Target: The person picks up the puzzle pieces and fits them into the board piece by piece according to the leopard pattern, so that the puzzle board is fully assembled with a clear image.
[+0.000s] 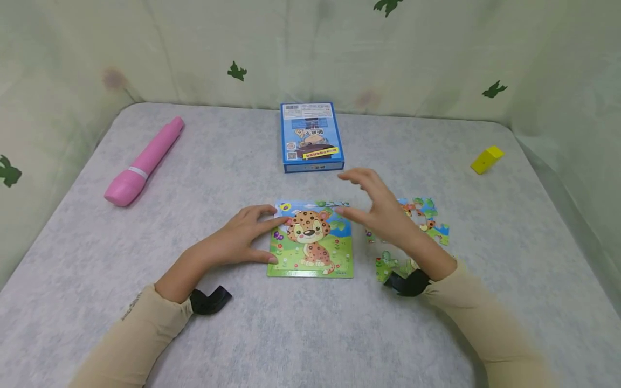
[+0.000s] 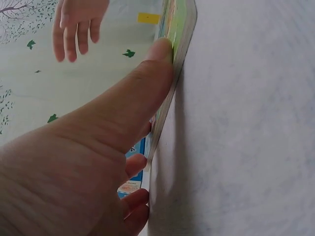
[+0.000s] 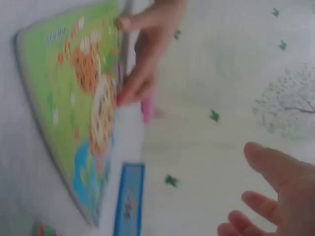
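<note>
The left hand (image 1: pixel 240 237), fingers extended, gripping nothing, touches the board (image 1: pixel 310 264), which lies at its 3 o'clock. The right hand (image 1: pixel 382 211), raised and loosely spread, holds nothing; the board is at its 8. Pieces (image 1: pixel 429 207) lie at the board's 3. On the grey table (image 1: pixel 301 339): pink stick (image 1: pixel 154 152) at 10, blue box (image 1: pixel 310 132) at 12, yellow block (image 1: pixel 487 160) at 2. Behind hangs a pale curtain (image 1: pixel 194 43).

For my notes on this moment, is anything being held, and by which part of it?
Nothing appears gripped: the left hand just rests on the left side of the leopard board; the right hand hovers empty.
</note>
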`<state>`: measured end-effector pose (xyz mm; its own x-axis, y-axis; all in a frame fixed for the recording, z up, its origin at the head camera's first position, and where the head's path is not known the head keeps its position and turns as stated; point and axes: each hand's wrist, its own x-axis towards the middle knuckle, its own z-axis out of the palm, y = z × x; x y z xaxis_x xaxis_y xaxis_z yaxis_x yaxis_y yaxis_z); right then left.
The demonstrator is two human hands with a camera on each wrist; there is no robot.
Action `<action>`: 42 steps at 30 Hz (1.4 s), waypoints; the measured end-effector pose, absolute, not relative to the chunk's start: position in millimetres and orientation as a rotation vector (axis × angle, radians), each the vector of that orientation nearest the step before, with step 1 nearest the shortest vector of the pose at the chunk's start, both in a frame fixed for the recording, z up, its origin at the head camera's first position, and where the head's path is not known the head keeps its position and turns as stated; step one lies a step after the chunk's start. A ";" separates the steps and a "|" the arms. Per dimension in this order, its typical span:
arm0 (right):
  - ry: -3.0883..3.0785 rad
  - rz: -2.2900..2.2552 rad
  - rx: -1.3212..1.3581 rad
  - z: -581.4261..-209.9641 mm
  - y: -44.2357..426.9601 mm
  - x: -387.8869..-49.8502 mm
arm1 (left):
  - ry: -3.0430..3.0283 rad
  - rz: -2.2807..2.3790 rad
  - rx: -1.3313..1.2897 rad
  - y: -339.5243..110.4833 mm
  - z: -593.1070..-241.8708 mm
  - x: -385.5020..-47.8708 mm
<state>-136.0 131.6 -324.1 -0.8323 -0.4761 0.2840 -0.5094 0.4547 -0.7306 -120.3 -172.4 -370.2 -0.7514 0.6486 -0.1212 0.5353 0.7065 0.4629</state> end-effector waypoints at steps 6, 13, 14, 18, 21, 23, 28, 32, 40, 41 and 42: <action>-2.572 1.254 0.783 -310.9 177.4 -132.7 | 2.647 0.586 0.930 -172.5 -370.8 -120.7; -2.640 1.293 0.634 -319.8 209.1 -131.1 | 2.650 0.589 0.929 -172.9 -371.6 -120.6; -2.660 1.306 0.608 -327.6 214.9 -134.3 | 2.650 0.589 0.928 -172.9 -371.6 -120.4; -2.719 1.344 0.544 -354.3 233.8 -145.9 | 2.648 0.594 0.925 -172.1 -371.6 -120.6; -2.755 1.361 0.514 -361.8 240.8 -148.2 | 2.649 0.603 0.927 -171.3 -372.5 -121.1; -2.792 1.364 0.497 -365.3 243.7 -149.3 | 2.648 0.606 0.925 -171.0 -372.8 -121.1; -2.867 1.385 0.488 -372.0 247.5 -151.2 | 2.648 0.604 0.913 -172.1 -372.5 -120.2; -2.917 1.409 0.468 -375.9 251.2 -152.2 | 2.648 0.597 0.908 -172.2 -372.0 -120.3; -3.043 1.271 0.498 -379.1 256.5 -154.1 | 2.643 0.607 0.896 -171.5 -372.4 -120.3; -3.050 1.234 0.517 -379.0 256.5 -154.3 | 2.644 0.605 0.899 -171.5 -372.8 -120.5; -3.055 1.196 0.540 -379.0 256.3 -154.6 | 2.645 0.605 0.901 -171.6 -373.1 -120.5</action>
<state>-154.6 256.3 -379.0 -0.9310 -0.3613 -0.0514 -0.2303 0.6910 -0.6852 -120.5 -171.6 -373.1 -0.7659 0.6303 -0.1271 0.5123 0.7176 0.4718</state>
